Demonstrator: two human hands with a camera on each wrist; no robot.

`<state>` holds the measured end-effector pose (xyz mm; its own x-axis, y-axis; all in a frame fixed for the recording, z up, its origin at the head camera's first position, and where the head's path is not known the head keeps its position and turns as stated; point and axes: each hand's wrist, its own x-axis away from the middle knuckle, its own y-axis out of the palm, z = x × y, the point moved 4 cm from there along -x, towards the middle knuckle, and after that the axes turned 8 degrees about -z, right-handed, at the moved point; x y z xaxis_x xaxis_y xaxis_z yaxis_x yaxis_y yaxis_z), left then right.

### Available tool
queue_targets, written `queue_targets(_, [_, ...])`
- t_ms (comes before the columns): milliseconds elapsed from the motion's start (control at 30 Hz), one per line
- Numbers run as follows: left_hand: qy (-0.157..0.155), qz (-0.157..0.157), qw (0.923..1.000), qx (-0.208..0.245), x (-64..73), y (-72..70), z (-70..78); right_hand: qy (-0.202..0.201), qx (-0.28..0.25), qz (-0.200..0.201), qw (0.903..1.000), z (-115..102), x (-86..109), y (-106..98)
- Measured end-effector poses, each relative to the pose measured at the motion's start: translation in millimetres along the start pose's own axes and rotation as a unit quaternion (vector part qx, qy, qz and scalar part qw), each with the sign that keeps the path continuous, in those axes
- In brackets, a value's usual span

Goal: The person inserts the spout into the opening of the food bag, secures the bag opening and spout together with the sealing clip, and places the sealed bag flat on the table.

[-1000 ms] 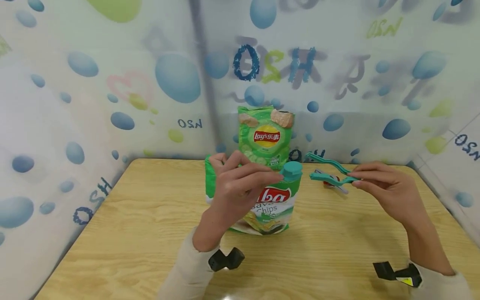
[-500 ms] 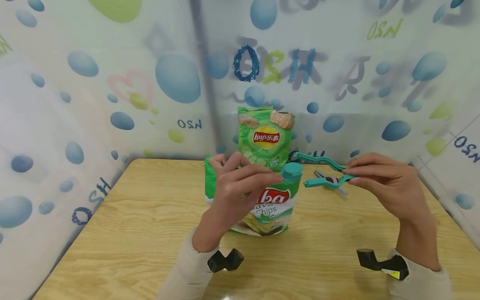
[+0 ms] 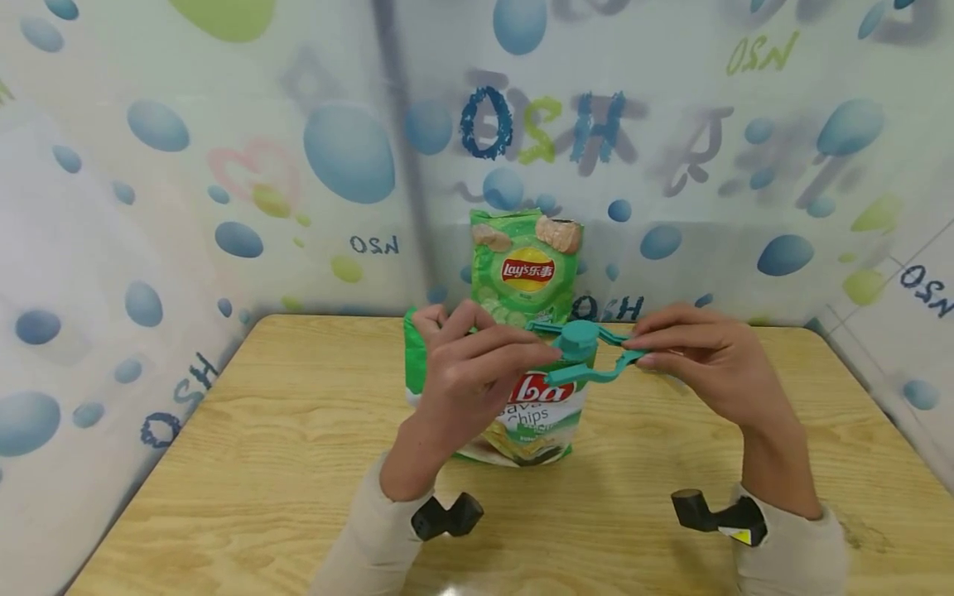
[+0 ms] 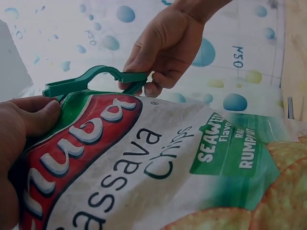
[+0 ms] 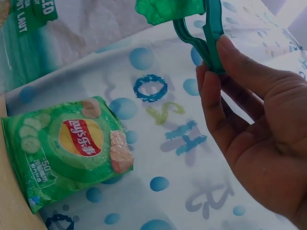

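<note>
My left hand pinches the top edge of a green and white bag of cassava chips, which stands on the table. In the left wrist view, the thumb lies along the bag's green top band. A round teal piece sits at the bag's top right corner. My right hand pinches a teal bag clip at its joined end. The clip's two arms are spread, one in front of the bag's top and one behind it. In the right wrist view, a translucent green edge reaches toward the clip.
A green Lay's chip bag stands upright behind, near the wall sheet with blue drops. The wooden table ends at that sheet. My right hand hides most of a small metal object behind it.
My right hand has moved left with the spread clip, bringing its arms from beside the bag to either side of its top. My left hand and the bag have barely moved.
</note>
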<state>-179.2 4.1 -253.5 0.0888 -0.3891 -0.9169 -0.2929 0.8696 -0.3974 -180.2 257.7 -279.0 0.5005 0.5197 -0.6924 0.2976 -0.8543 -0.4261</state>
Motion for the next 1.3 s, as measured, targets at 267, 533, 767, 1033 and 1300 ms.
queue_targets(267, [0.000,-0.012,0.9998,-0.014,1.4,0.1,1.1,0.003,-0.004,0.015,0.9999,-0.7,-3.4,7.1])
queue_targets(533, [-0.002,-0.030,0.9990,-0.033,1.3,-1.0,3.7,-0.020,0.011,0.018,0.9996,-7.6,-11.4,17.1])
queue_targets(767, [-0.001,-0.042,0.9983,-0.042,1.1,-0.9,4.7,-0.011,0.009,0.035,0.9993,-6.4,-12.7,20.2])
queue_targets(1033, [0.000,-0.036,0.9987,-0.037,0.8,-0.7,4.0,-0.012,0.006,0.042,0.9990,-3.0,-12.2,19.5])
queue_targets(1300, [0.008,-0.038,0.9988,-0.031,-0.2,-0.8,3.5,-0.021,0.000,0.049,0.9986,-1.8,-11.4,16.7])
